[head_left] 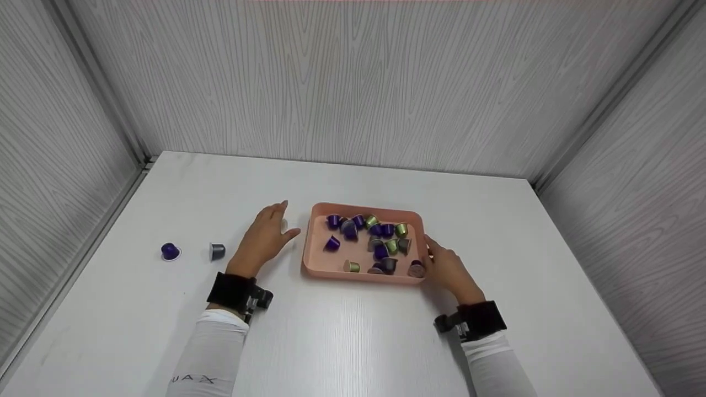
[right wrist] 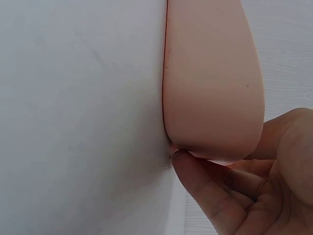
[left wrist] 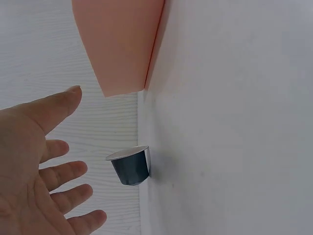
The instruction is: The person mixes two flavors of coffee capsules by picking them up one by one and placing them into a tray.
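A shallow pink tray [head_left: 353, 275] holds several coffee capsules in purple, green and grey, with a purple capsule [head_left: 332, 243] near its left side. My right hand [head_left: 449, 271] grips the tray's right end; the right wrist view shows a fingertip [right wrist: 188, 169] low at the bottom edge and another finger partly hidden behind the wall. Left of the tray, apart from it, my left hand [head_left: 260, 242] is spread with thumb and fingers apart. A dark grey capsule [left wrist: 131, 167] lies on its side by those fingers in the left wrist view, mostly hidden in the head view.
Two more capsules lie on the white table [head_left: 353, 342] left of my left hand: a grey one [head_left: 218, 251] on its side and a purple one [head_left: 170, 251] on its rim. Wood-grain panels [head_left: 342, 82] stand at the back and both sides.
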Motion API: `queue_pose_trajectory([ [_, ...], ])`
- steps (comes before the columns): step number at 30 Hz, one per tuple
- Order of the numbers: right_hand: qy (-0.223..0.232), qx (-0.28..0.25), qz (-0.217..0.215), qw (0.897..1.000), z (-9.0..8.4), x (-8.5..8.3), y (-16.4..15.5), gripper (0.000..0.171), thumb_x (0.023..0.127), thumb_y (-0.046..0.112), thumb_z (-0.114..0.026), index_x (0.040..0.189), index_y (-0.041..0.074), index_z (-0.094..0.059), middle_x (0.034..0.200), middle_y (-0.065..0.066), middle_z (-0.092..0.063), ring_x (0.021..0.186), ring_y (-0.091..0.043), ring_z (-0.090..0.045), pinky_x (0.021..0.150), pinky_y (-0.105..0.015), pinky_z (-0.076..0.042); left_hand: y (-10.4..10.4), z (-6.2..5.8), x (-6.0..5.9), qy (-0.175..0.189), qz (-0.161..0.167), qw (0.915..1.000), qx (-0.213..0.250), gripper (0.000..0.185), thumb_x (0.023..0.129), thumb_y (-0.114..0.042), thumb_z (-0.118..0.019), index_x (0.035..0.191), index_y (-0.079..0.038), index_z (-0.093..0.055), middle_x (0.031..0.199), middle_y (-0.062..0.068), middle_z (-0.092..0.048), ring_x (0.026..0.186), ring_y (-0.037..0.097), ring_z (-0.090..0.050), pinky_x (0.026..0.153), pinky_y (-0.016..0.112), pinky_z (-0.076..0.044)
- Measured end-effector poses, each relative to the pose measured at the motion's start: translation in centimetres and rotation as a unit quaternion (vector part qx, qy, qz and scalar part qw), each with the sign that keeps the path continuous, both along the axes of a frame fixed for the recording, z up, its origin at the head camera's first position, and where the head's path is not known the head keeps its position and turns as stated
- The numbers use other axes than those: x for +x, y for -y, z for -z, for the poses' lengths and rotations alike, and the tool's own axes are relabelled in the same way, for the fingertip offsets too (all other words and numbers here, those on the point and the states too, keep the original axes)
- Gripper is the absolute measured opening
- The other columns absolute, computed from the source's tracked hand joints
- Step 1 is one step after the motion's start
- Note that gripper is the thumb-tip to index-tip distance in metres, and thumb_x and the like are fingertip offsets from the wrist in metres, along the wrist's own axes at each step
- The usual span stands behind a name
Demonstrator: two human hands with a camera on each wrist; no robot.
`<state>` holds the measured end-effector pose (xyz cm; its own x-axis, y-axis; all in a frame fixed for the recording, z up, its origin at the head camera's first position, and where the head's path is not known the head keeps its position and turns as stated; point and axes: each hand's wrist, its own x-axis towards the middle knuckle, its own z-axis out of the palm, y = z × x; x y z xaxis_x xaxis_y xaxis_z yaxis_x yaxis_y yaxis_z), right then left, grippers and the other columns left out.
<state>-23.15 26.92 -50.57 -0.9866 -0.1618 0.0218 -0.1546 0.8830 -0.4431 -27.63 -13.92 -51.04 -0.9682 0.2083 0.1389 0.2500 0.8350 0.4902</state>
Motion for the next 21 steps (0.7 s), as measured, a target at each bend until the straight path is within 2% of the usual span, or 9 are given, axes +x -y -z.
queue_pose_trajectory([
  [5,-0.006,-0.004,-0.002,1.0,-0.06,0.0,0.03,0.053,0.099,0.014,-0.051,0.148,0.0,-0.038,0.11,-0.019,-0.067,0.086,-0.026,-0.065,0.07,-0.042,-0.051,0.41,-0.1,-0.13,0.036,-0.004,0.9993,0.007,0.081,0.097,-0.041,-0.059,0.154,0.0,-0.02,0.153,0.026,-0.028,0.142,0.04,-0.025,0.113,0.051,-0.024],
  [9,-0.013,-0.002,-0.003,1.0,-0.06,0.0,0.03,0.052,0.099,0.013,-0.052,0.148,0.0,-0.039,0.105,-0.017,-0.068,0.077,-0.023,-0.061,0.067,-0.041,-0.049,0.74,-0.19,-0.18,0.054,0.008,0.9984,0.01,0.079,0.097,-0.039,-0.06,0.153,0.004,-0.022,0.152,0.028,-0.03,0.14,0.041,-0.027,0.113,0.051,-0.024],
  [13,-0.018,0.001,-0.004,1.0,-0.18,0.07,0.05,0.052,0.098,0.012,-0.052,0.147,-0.001,-0.04,0.105,-0.018,-0.068,0.075,-0.022,-0.06,0.066,-0.042,-0.049,0.99,-0.23,-0.2,0.062,0.021,0.9978,0.011,0.074,0.097,-0.035,-0.061,0.15,0.006,-0.029,0.149,0.028,-0.036,0.138,0.041,-0.032,0.113,0.05,-0.026],
  [21,-0.008,0.002,0.005,1.0,-0.09,0.05,0.04,0.053,0.099,0.013,-0.051,0.149,0.0,-0.037,0.112,-0.02,-0.067,0.088,-0.027,-0.064,0.073,-0.044,-0.051,1.02,0.02,-0.09,0.087,0.015,0.996,-0.005,0.063,0.097,-0.029,-0.061,0.146,0.005,-0.04,0.143,0.025,-0.045,0.134,0.039,-0.041,0.109,0.051,-0.032],
])
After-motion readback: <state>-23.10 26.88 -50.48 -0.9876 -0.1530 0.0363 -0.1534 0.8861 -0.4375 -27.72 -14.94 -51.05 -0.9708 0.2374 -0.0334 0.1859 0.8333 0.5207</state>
